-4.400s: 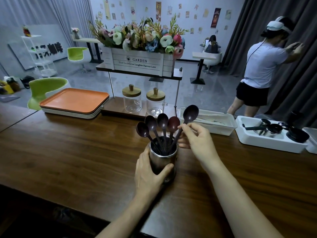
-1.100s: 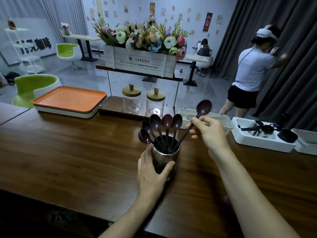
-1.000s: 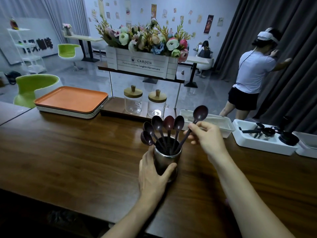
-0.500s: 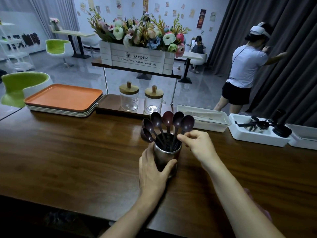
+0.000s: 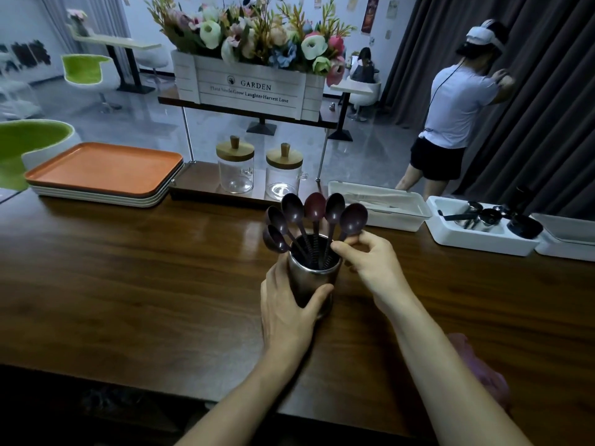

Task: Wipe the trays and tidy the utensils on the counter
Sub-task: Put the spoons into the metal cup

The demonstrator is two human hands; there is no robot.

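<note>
Steel cup [image 5: 317, 275] in left hand [image 5: 286, 310] hides handles of spoons [image 5: 315, 206].

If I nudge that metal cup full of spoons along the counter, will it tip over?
Possibly. The metal cup is tall and narrow, and the spoons fan out above its rim, so it is probably top-heavy. Pushed low, it would likely slide on the glossy counter. The left hand gripping it looks wise.

I saw a glossy grey floor [image 5: 145, 123], green chairs [image 5: 85, 70], a white wall [image 5: 380, 33] dotted with posters, and dark curtains [image 5: 547, 140] hanging along the right side.
</note>
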